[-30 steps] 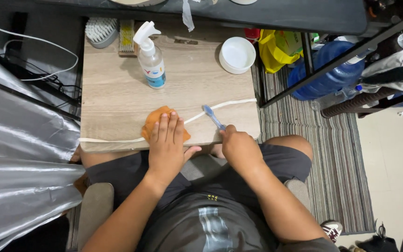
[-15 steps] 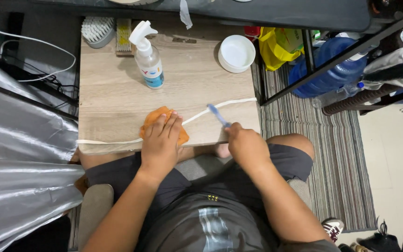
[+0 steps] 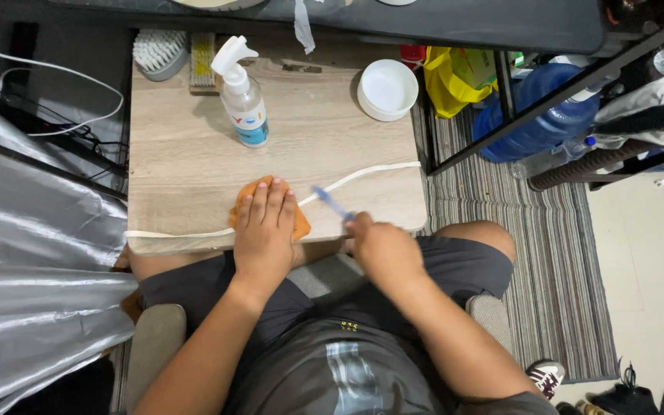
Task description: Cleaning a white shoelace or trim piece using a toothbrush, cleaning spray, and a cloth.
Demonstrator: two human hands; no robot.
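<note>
From my seat I see a white spray bottle with a blue base (image 3: 242, 96) standing at the back of the pale wooden table (image 3: 186, 165). Nearer me, my left hand (image 3: 264, 230) lies flat, fingers together, pressing an orange cloth (image 3: 298, 223) over a long white strip (image 3: 370, 174). Just right, my right hand (image 3: 382, 247) grips a small blue brush (image 3: 330, 203), blurred, over the table's front edge.

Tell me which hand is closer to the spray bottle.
Left. The left hand lies flat on the orange cloth, just below the spray bottle. The right hand holds a blue brush at the table's near edge, farther right.
</note>
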